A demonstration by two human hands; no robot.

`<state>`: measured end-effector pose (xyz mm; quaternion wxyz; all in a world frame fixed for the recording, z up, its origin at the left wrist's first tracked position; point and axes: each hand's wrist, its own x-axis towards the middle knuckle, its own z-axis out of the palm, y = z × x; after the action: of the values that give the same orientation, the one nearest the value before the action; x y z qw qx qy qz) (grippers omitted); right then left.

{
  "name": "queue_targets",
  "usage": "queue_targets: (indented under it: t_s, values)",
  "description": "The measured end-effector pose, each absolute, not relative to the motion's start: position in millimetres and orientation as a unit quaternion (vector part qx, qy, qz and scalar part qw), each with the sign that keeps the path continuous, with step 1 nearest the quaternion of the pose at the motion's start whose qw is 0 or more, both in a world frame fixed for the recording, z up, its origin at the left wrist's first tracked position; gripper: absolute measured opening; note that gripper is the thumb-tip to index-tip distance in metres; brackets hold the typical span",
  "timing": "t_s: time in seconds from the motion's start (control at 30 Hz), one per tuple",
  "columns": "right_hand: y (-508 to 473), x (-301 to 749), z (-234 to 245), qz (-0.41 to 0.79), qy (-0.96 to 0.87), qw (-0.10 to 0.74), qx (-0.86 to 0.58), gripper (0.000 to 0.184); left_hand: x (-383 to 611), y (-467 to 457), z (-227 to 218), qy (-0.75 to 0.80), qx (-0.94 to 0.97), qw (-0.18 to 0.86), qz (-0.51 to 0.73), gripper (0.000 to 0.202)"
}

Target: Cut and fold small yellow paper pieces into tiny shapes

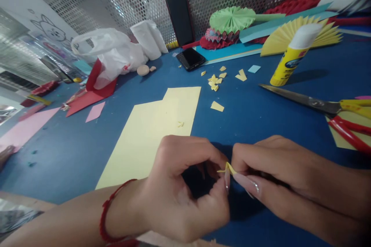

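Between my two hands is a small folded piece of yellow paper, bent to a peak. My left hand pinches it between thumb and index finger, the other fingers curled. From the other side my right hand grips the same piece with thumb and forefinger. Under and beyond my left hand lies a pale yellow sheet with a stepped edge. A cut yellow piece rests just beyond my hands, and a cluster of small yellow scraps lies farther back.
Scissors with red and yellow handles lie open at right, beside an upright glue stick. Paper fans, a phone and a white plastic bag line the back. Another person's hand touches pink paper at far left.
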<state>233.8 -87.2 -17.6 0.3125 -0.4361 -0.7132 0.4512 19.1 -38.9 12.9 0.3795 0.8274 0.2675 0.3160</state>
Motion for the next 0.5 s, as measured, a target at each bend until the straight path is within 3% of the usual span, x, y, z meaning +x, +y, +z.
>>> queue_targets:
  t_s: [0.1, 0.33, 0.5]
  values:
    - [-88.3, 237.0, -21.9, 0.452, -0.713, 0.319, -0.430, 0.041, 16.0, -37.4, 15.7, 0.273, 0.809, 0.420, 0.307, 0.010]
    - [-93.7, 253.1, -23.8, 0.467, -0.693, 0.325, -0.442, 0.029, 10.5, -33.3, 22.0, 0.288, 0.708, 0.599, 0.238, 0.026]
    - [-82.5, 241.6, -23.2, 0.496, -0.687, 0.317, -0.425, 0.038, 15.8, -36.5, 11.6, 0.301, 0.582, 0.717, 0.238, 0.039]
